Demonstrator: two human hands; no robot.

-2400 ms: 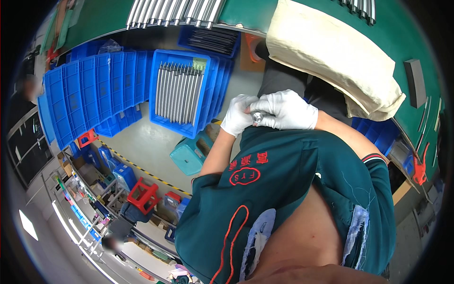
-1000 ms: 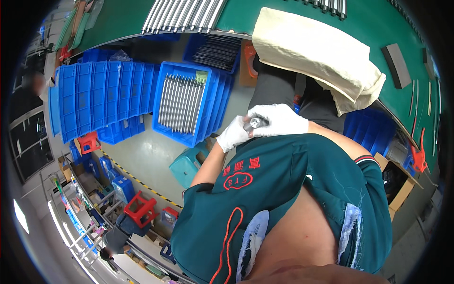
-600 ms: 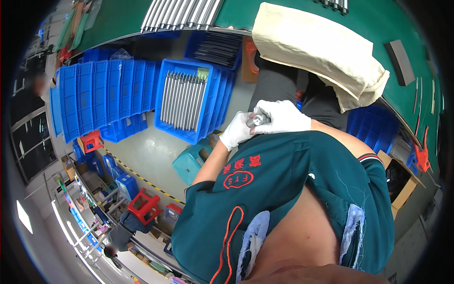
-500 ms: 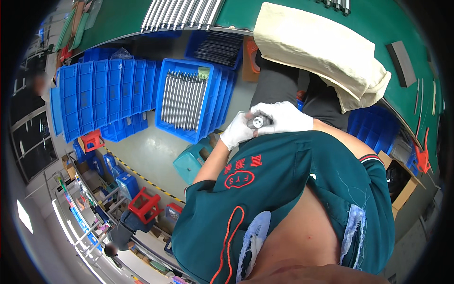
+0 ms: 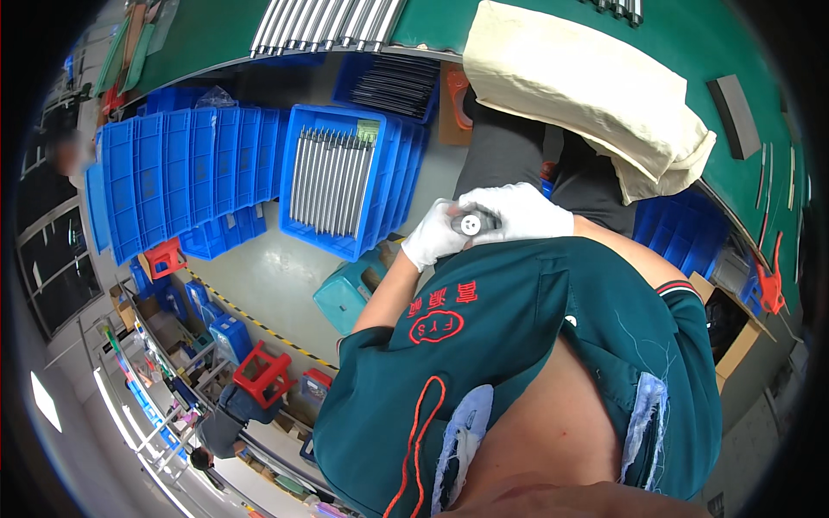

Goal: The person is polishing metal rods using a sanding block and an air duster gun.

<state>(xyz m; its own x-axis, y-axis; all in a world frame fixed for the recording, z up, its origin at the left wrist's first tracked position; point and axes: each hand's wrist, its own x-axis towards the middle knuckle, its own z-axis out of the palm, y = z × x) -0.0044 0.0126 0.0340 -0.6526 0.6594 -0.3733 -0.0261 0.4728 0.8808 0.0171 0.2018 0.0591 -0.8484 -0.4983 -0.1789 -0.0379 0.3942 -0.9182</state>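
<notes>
In front of my belly, both my white-gloved hands meet around a dark grey cylinder (image 5: 471, 224). Its round white end faces up and carries a few small dark spots. My left hand (image 5: 431, 238) is closed on the cylinder's left side, a bare fingertip showing from the glove. From the right, my right hand (image 5: 523, 213) curls its fingers around the far side. The cylinder's lower length is hidden by the gloves, so its full shape cannot be made out.
Beyond my lap, a cream cloth (image 5: 570, 82) hangs over the green table (image 5: 440, 22) edge. Metal rods (image 5: 324, 24) lie on the table; more rods (image 5: 331, 186) fill a blue crate (image 5: 289, 220). Stacked blue crates (image 5: 186, 177) stand at left. Another person (image 5: 226, 423) is at lower left.
Hands and cylinder stay in nearly the same place. The cylinder's white end looks slightly turned, and the whole view has shifted a little.
</notes>
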